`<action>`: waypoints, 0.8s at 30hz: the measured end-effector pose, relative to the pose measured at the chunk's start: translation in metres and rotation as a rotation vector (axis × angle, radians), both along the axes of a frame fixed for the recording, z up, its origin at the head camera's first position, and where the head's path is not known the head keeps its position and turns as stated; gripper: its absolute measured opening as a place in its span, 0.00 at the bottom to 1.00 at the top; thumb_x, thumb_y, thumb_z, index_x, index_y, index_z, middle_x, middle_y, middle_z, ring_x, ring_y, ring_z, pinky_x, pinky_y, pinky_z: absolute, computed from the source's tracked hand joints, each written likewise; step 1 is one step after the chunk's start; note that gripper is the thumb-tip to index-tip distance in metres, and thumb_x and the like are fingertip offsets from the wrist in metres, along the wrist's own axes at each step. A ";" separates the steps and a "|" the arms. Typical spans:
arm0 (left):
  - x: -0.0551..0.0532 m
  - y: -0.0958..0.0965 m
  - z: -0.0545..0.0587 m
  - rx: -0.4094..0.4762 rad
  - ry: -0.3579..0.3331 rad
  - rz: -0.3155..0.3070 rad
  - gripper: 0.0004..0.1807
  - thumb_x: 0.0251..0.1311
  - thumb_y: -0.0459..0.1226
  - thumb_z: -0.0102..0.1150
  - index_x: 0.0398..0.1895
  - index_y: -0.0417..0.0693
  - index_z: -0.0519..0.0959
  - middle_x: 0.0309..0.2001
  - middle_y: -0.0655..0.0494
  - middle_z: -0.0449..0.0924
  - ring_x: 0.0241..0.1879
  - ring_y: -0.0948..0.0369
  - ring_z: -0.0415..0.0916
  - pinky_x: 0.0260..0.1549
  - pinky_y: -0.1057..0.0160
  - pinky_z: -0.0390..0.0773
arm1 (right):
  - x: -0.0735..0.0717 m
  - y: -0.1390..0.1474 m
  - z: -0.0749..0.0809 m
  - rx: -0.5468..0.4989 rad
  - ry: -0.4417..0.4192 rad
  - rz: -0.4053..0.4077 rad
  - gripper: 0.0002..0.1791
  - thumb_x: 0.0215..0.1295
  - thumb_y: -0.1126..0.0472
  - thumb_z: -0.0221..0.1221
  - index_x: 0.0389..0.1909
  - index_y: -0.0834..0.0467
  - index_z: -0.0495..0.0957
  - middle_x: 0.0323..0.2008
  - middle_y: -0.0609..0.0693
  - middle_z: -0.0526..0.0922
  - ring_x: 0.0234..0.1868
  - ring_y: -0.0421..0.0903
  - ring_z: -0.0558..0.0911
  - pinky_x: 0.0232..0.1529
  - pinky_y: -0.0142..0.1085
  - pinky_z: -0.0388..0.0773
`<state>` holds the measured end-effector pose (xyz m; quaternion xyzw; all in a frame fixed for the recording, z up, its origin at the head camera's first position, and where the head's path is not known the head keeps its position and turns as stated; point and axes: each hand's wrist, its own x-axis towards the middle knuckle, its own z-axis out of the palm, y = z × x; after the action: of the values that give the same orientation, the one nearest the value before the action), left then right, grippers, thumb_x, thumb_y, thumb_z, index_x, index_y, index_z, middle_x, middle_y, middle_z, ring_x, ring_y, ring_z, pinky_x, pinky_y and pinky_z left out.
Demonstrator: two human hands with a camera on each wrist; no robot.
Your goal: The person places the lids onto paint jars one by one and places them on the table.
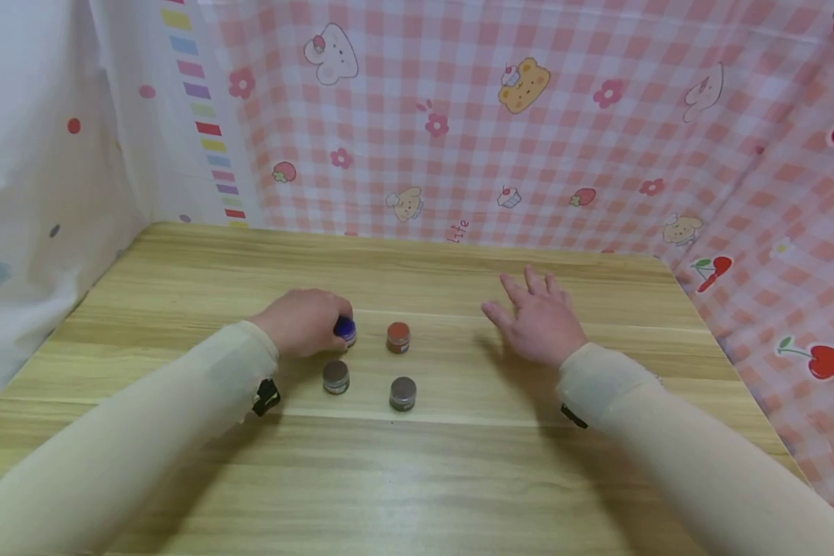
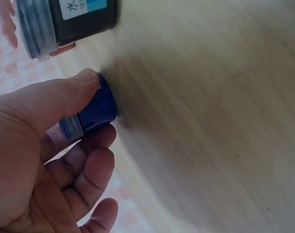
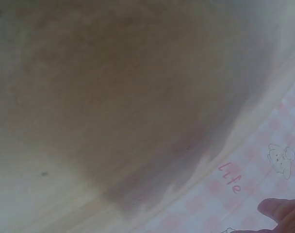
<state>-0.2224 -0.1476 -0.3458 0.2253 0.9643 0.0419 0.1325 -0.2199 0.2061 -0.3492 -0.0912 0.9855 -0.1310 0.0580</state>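
Observation:
My left hand [image 1: 306,320] pinches a small blue paint jar [image 1: 346,330] between thumb and fingers. In the left wrist view the blue jar's base appears against or very near the tabletop; I cannot tell which. Three more small jars stand about it: a reddish-brown jar [image 1: 398,337] to its right, a dark brown jar [image 1: 336,377] just nearer to me, and a dark grey jar [image 1: 403,393] at the front right. A dark jar [image 2: 87,22] with a printed label looms close in the left wrist view. With fingers spread, my right hand [image 1: 542,320] is over the table's right side, holding nothing.
The wooden table [image 1: 417,479] carries the jars near its middle. Behind it hangs a pink checked curtain [image 1: 459,154] with cartoon prints, which continues along the right side. A white cloth [image 1: 35,170] hangs at the left.

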 end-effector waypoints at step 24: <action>-0.013 -0.020 0.010 0.193 -0.019 0.088 0.51 0.69 0.65 0.57 0.83 0.43 0.56 0.83 0.39 0.54 0.81 0.39 0.53 0.78 0.37 0.56 | 0.001 0.000 -0.002 0.007 -0.018 -0.002 0.43 0.80 0.31 0.40 0.85 0.52 0.50 0.84 0.67 0.39 0.82 0.76 0.39 0.79 0.69 0.37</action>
<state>-0.2354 -0.1672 -0.3362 0.1942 0.9634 0.1427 0.1173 -0.2192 0.2063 -0.3516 -0.0889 0.9854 -0.1284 0.0673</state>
